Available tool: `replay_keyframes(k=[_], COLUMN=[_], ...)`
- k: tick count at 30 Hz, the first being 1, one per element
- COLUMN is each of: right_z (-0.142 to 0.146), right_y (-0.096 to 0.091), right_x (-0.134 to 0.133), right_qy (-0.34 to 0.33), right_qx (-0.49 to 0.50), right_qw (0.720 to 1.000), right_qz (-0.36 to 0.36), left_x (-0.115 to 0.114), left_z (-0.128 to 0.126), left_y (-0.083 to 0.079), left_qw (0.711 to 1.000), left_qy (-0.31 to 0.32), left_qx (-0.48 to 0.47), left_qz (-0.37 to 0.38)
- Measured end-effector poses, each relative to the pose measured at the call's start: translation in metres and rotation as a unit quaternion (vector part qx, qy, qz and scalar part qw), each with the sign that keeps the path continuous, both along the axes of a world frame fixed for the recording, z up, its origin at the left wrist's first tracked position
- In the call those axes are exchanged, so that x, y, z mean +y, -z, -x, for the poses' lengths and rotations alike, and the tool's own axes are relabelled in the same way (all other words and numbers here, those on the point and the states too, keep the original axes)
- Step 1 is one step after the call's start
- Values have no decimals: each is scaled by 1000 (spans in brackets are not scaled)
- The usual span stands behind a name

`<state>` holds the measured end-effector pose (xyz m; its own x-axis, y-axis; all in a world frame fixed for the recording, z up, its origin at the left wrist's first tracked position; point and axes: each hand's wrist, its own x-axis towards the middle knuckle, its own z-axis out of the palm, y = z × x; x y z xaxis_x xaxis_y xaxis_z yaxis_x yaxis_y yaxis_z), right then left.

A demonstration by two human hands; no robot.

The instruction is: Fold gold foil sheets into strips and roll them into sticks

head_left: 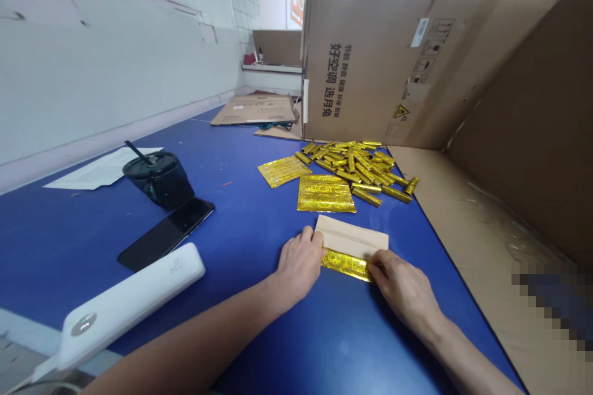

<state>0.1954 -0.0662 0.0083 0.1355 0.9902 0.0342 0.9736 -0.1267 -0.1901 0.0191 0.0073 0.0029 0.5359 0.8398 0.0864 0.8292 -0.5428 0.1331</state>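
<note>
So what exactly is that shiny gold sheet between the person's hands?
It is a thin, glossy gold foil sheet with a crinkled, patterned surface. It lies flat on the blue tabletop, and a beige paper strip covers its far part, leaving a narrow band showing. The left hand is at its left end; the right hand touches its right end.
</note>
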Motion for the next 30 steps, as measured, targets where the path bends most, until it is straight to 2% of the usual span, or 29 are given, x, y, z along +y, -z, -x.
replay_keyframes(k=[10,14,16,18,20,22,30], right_z=[2,2,3,4,4,4,2], right_y=[-1,-1,0,-1,-1,0,2], right_x=[0,0,0,1,1,2,1], right_qy=[-13,-10,-10,-9,-9,-10,-17], right_qx=[-21,-23,-21,-20,-21,-24,-30], right_qw=[1000,1000,1000,1000,1000,1000,999], right_qz=[3,-1,-3,-2,1,1,-12], left_x=[1,0,-2,-7,-13,-20,-32], left_z=[0,2,3,3,3,2,1], left_y=[5,5,4,4,4,5,6], left_qw=[999,996,991,984,973,966,969], left_qy=[-4,6,41,111,188,233,238], left_qx=[-29,-48,-68,-93,-107,-99,-65], left_qz=[-28,-76,-104,-108,-83,-47,-13])
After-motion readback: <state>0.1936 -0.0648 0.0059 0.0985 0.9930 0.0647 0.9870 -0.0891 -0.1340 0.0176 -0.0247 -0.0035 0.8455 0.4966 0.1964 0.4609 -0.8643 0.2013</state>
